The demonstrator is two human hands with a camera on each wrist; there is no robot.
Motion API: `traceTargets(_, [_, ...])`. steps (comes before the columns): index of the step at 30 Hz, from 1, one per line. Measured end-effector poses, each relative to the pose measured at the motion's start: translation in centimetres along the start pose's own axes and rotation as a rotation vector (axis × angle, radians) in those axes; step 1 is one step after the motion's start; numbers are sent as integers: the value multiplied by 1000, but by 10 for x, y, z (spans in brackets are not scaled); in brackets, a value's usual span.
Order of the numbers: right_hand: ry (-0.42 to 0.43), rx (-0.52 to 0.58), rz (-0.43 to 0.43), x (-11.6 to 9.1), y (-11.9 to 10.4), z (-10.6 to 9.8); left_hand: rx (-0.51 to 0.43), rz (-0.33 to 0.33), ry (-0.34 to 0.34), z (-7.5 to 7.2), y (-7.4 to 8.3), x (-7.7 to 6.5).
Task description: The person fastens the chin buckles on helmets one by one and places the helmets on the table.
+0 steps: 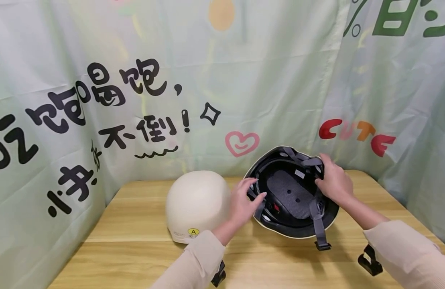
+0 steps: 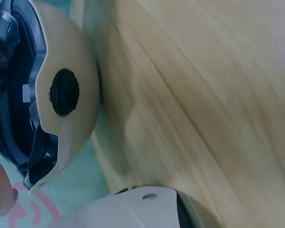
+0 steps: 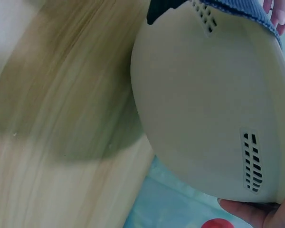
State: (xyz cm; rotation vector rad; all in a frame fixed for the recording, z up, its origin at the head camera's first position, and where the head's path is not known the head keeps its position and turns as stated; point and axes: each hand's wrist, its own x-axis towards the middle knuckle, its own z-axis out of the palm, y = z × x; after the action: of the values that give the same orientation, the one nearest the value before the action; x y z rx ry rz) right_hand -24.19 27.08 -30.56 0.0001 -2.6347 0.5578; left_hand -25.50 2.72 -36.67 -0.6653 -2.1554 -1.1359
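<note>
My right hand [image 1: 336, 180] grips the right rim of a cream helmet [image 1: 256, 224], tilted so its black padded inside faces me. In the right wrist view the smooth outer shell of this helmet [image 3: 199, 104] shows, with a thumb at its lower edge. Grey straps [image 1: 318, 222] and a buckle hang from the lining. At the left rim my left hand [image 1: 242, 202] has its fingers and thumb spread apart; whether they touch the helmet I cannot tell. A second cream helmet [image 1: 197, 200] stands dome up on the table beside it, a yellow "A" sticker low on its shell.
The wooden table [image 1: 132, 233] has fabric [image 1: 280, 80] with printed characters hanging behind and at the sides. One black buckle [image 1: 370, 261] shows by the right sleeve, another black piece [image 1: 218, 275] by the left sleeve.
</note>
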Motion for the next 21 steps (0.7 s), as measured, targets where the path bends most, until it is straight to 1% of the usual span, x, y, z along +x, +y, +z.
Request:
traceTargets(4, [-27, -18, -23, 0, -4, -1, 12, -4, -58, 5, 2, -3])
traceTargets(6, [-28, -26, -46, 0, -8, -2, 47, -3, -76, 8, 1, -4])
traceTargets(10, [-6, -44, -96, 0, -14, -3, 106, 2, -120, 14, -1, -4])
traceTargets(13, [6, -57, -126, 0, -18, -3, 123, -2, -179, 19, -3, -4])
traceTargets(15, [11, -65, -142, -1, -20, -4, 126, 12, -221, 22, -5, -4])
traceTargets(17, [17, -69, -152, -2, -22, -3, 125, 40, -252, 25, -7, -5])
traceTargets(18, [22, -69, -156, -3, -22, -3, 129, 62, -262, 27, -9, -6])
traceTargets(21, [40, -73, -170, -4, -23, -3, 127, 89, -279, 32, -11, -9])
